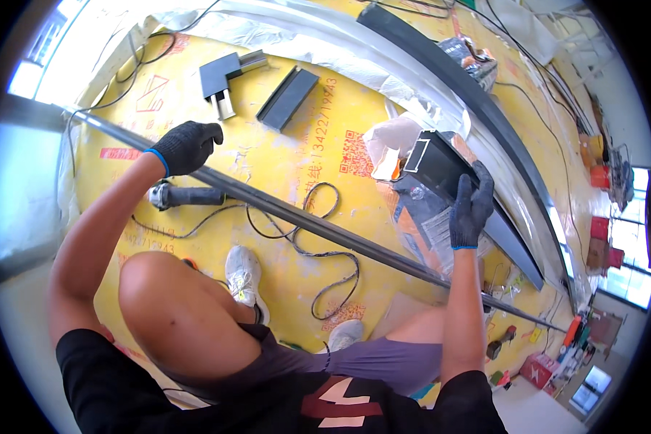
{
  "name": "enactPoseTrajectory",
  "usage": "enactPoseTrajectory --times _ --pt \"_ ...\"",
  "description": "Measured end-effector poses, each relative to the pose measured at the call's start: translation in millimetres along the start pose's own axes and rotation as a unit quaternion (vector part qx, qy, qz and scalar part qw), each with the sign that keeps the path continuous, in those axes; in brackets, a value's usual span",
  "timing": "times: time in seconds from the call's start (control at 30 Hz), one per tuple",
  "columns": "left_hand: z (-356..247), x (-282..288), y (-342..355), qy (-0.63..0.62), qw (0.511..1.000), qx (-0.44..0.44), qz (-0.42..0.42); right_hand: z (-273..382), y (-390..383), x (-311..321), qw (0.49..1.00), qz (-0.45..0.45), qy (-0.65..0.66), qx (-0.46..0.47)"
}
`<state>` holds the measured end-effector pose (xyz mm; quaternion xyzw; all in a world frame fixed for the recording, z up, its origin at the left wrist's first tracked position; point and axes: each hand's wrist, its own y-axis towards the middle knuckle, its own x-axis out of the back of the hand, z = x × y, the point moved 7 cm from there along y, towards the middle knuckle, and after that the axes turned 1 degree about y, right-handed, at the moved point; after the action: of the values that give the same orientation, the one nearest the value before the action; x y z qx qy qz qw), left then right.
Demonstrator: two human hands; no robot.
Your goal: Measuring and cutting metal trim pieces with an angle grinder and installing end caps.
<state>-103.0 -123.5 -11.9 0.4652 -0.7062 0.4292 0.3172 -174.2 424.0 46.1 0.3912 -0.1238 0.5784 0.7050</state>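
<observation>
My left hand [186, 147], in a black glove with a blue cuff, has its fingers curled in, and nothing shows in them. It hovers over a long dark metal rail [296, 214] that runs slantwise across the floor in front of me. On the right, my gloved right hand [472, 206] grips a dark grey metal profile [441, 166]; its hollow, rectangular end points away from me. Beyond the left hand lie a grey corner piece [218, 78] with bare metal tongues and a short grey channel piece [288, 98].
An angle grinder [195, 196] rests beside the rail, its black cord [356, 275] looping over the yellow floor sheeting [267, 159]. Long dark profile [477, 108] lies on white plastic wrapping [304, 54] at the far right. A red box [539, 370] stands at lower right.
</observation>
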Motion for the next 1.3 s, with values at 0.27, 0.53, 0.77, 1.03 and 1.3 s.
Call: enactPoseTrajectory --times 0.27,0.53,0.77,1.03,1.3 --pt "-36 -48 116 -0.177 0.967 -0.178 -0.036 -7 12 -14 0.986 0.028 -0.162 0.012" --pt "-181 -72 155 -0.313 0.885 -0.293 0.184 -5 10 -23 0.987 0.020 -0.158 0.013" --pt "-53 -115 165 -0.047 0.982 -0.146 0.111 -10 8 -10 0.981 0.040 -0.188 -0.013" --pt "65 -117 189 -0.034 0.982 0.184 -0.020 -15 6 -25 0.986 0.049 -0.154 -0.049" --pt "84 -128 178 -0.033 0.999 -0.033 0.009 -63 4 -43 0.990 0.065 -0.128 -0.011"
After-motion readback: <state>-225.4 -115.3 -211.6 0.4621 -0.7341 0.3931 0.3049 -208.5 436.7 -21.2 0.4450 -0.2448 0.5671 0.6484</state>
